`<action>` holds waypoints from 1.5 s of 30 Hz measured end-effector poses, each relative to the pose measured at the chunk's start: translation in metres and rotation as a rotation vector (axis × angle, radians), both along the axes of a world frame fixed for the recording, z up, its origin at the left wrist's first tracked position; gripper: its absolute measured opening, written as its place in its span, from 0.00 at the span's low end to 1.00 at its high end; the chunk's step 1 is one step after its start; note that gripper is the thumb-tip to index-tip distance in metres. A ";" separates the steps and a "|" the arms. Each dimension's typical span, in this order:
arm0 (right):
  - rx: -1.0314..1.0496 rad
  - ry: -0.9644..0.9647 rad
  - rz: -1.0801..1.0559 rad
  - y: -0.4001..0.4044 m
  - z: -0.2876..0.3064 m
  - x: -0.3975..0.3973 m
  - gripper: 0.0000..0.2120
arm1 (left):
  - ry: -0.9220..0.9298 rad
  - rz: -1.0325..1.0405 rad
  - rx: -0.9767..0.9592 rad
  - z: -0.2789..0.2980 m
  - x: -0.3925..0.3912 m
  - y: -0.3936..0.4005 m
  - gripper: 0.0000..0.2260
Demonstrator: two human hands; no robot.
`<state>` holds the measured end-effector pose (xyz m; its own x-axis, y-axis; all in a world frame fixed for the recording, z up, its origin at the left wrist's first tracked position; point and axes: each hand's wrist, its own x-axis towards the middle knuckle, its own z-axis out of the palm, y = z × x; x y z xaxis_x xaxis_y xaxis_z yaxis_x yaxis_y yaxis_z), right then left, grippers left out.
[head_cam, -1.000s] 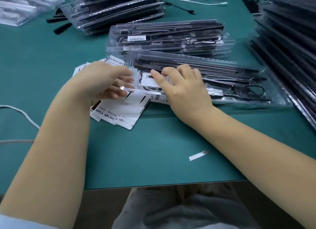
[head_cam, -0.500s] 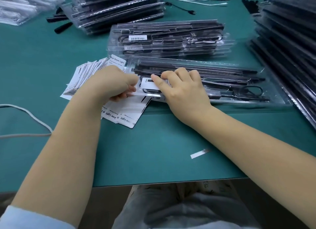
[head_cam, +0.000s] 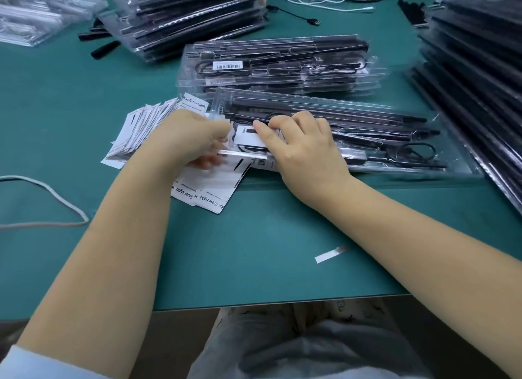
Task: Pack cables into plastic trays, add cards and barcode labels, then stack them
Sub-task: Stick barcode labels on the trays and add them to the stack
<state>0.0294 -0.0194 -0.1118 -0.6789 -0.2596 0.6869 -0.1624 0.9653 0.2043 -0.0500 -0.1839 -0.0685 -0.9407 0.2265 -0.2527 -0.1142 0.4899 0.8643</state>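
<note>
Both hands have closed in on the near-left end of the front tray [head_cam: 367, 141]: the left hand [head_cam: 195, 137] has slid right off the card pile [head_cam: 147, 127], uncovering more of it, and the right hand [head_cam: 299, 146] has stayed put.

The left hand curls round the tray's left end, though its fingertips are blurred, so how it pinches I cannot tell. The right hand lies on the tray with fingers bent, forefinger pressing a white card [head_cam: 248, 135] down under the clear lid.

By my reading, the task is well along. Behind the front tray a short stack [head_cam: 282, 64] stands mid-table, its top tray already bearing a barcode label [head_cam: 227, 66]. Taller stacks fill the far-left [head_cam: 183, 14] and right [head_cam: 474, 67] edges of the table [head_cam: 254, 251]. The front tray holds black cables and seems to have its card; no label shows on top of it, so labelling and stacking look left to do. Many cards remain fanned at the left.
</note>
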 end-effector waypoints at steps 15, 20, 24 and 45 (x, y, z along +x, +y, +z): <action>-0.017 -0.089 0.004 0.005 -0.002 -0.003 0.21 | 0.039 0.078 0.058 -0.014 -0.007 0.011 0.05; -0.014 -0.055 -0.012 0.005 -0.002 -0.002 0.20 | 0.031 0.062 0.045 -0.009 -0.005 0.006 0.04; -0.005 -0.018 -0.021 0.005 -0.003 0.000 0.19 | -0.081 -0.033 -0.029 -0.003 -0.004 -0.002 0.09; -0.032 -0.145 0.012 0.007 0.005 0.005 0.22 | -0.016 -0.025 -0.101 0.003 0.002 0.001 0.08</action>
